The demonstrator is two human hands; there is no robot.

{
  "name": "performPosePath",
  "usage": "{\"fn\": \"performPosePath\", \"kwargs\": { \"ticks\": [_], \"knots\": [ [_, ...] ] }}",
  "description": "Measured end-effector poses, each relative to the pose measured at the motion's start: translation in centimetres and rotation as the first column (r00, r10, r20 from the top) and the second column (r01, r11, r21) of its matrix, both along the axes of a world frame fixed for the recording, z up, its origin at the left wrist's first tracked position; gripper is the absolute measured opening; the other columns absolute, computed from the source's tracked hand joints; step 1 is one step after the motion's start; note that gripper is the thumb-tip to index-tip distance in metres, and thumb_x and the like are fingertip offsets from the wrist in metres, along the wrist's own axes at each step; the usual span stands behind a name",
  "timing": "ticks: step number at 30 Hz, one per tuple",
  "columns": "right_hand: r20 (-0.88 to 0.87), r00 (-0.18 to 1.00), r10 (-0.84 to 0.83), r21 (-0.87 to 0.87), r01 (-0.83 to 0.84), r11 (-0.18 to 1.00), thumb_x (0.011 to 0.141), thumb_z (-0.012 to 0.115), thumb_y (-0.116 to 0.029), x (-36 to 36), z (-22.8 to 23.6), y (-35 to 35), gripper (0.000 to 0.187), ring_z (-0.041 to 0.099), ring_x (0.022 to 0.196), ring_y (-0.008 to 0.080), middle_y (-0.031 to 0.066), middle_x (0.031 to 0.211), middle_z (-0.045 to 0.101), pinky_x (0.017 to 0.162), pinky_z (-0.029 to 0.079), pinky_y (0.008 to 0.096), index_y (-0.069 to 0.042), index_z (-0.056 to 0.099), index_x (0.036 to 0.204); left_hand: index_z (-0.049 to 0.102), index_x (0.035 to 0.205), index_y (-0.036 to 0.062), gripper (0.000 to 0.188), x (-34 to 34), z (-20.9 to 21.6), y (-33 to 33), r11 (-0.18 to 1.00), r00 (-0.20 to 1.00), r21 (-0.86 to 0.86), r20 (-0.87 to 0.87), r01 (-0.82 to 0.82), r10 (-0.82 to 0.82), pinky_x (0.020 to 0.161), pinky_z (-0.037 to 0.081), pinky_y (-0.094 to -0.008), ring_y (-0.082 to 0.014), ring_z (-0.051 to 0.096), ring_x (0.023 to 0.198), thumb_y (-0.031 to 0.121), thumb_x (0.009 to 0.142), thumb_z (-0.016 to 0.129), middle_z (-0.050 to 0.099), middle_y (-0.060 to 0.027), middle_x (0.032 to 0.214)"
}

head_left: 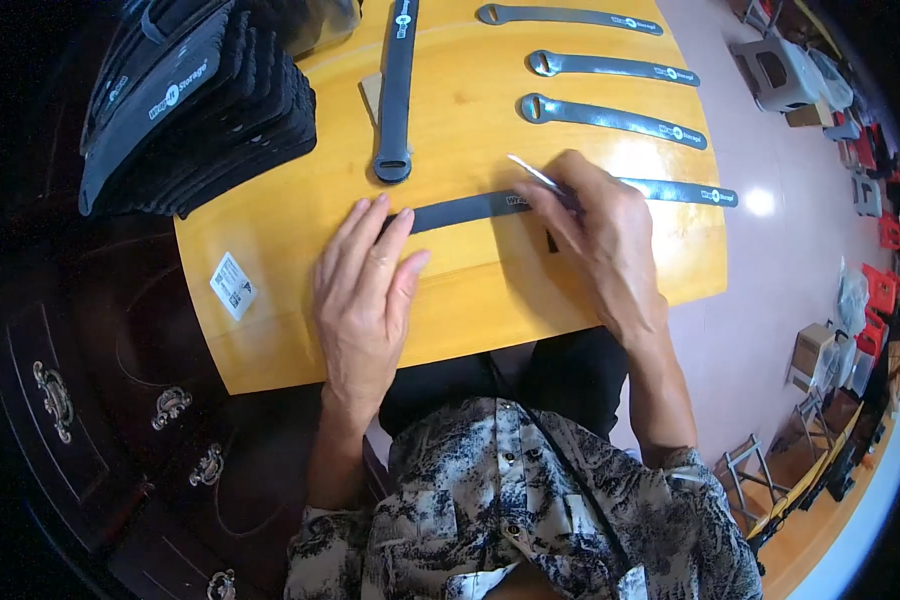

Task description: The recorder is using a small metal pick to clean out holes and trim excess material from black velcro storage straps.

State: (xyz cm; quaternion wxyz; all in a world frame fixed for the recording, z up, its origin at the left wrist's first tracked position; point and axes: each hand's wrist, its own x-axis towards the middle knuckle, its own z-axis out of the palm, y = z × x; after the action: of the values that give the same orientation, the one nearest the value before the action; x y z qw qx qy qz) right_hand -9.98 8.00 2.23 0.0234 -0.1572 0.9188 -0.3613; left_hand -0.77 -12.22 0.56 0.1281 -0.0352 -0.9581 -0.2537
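A black strap [460, 212] lies across the table in front of me. My left hand [363, 290] rests flat on the strap's left end, fingers stretched out. Closed round a thin, pointed silver tool [533, 171], my right hand [607, 235] is over the strap's right part and hides it there; I cannot tell the tool's exact kind. To the right of that hand another dark strap [680, 191] sticks out, partly covered by it. Beyond my hands, a narrow pile of slotted straps [395, 100] points away from me.
Three slotted straps [615, 118] lie spaced out at the far right of the yellow table [450, 320]. A tall stack of black straps [200, 130] fills the far left. A white label [233, 286] lies near the left edge. Dark drawers [120, 400] stand at left; a grey stool [780, 75] is on the floor.
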Motion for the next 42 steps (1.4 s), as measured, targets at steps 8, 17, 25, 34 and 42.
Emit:
{"fn": "performPosePath", "kwargs": {
  "ticks": [8,17,25,34,42],
  "knots": [
    [-0.084,0.981,-0.176,0.018,0.178,0.984,0.08,0.069,-0.012,-0.4,0.7,7.6,0.018,0.065,0.075,0.0192,0.0076,0.095,0.064,0.064,0.052,0.0318,-0.006,0.066,0.097,0.064,0.103,0.0003,0.021,-5.5,0.9,0.0,0.997,0.998,0.054,-0.034,-0.053,0.055,0.075,0.049,-0.0302,-0.0234,0.062,0.092,0.0,0.082,0.063,0.061,-0.0122,0.102],
    [-0.091,0.99,-0.108,0.103,0.117,0.988,0.08,0.067,-0.014,-0.3,-0.3,8.8,0.019,0.066,0.079,0.0261,0.0061,0.109,0.061,0.07,0.053,0.0363,-0.007,0.064,0.097,0.065,0.099,0.0,0.02,-7.7,0.9,0.1,0.998,0.99,-0.036,-0.134,-0.055,0.05,0.078,0.047,-0.0347,-0.0284,0.058,0.093,-0.001,0.08,0.063,0.06,-0.013,0.098],
    [0.005,0.993,-0.118,0.069,0.117,0.991,0.079,0.067,-0.008,1.0,1.0,9.1,0.015,0.064,0.07,0.0243,0.008,0.09,0.063,0.062,0.05,0.0351,-0.004,0.058,0.09,0.064,0.104,0.0035,0.031,-4.0,2.8,6.5,0.962,0.973,0.154,-0.09,0.226,-0.214,0.081,0.048,-0.036,-0.0279,0.057,0.093,0.005,0.074,0.071,0.06,-0.0099,0.105],
    [0.148,0.989,-0.002,-0.117,0.02,0.993,0.077,0.071,-0.007,4.4,2.0,6.4,0.015,0.063,0.065,0.0217,0.0102,0.074,0.062,0.059,0.049,0.0312,-0.002,0.061,0.087,0.065,0.093,0.0006,0.016,-1.1,2.3,7.3,0.835,0.985,0.539,0.053,0.11,-0.164,0.064,0.051,-0.0295,-0.0219,0.063,0.071,0.0,0.077,0.069,0.062,-0.0104,0.082],
    [0.245,0.969,-0.028,-0.078,0.049,0.996,0.075,0.076,-0.014,4.0,1.2,7.3,0.022,0.048,0.058,0.0127,0.006,0.064,0.054,0.052,0.04,0.0268,0.001,0.06,0.08,0.064,0.093,-0.0039,0.007,2.2,1.2,0.5,0.585,0.928,0.756,0.373,-0.295,-0.015,0.061,0.048,-0.0225,-0.0125,0.062,0.07,-0.003,0.087,0.06,0.061,-0.0071,0.079]
  ]
}}
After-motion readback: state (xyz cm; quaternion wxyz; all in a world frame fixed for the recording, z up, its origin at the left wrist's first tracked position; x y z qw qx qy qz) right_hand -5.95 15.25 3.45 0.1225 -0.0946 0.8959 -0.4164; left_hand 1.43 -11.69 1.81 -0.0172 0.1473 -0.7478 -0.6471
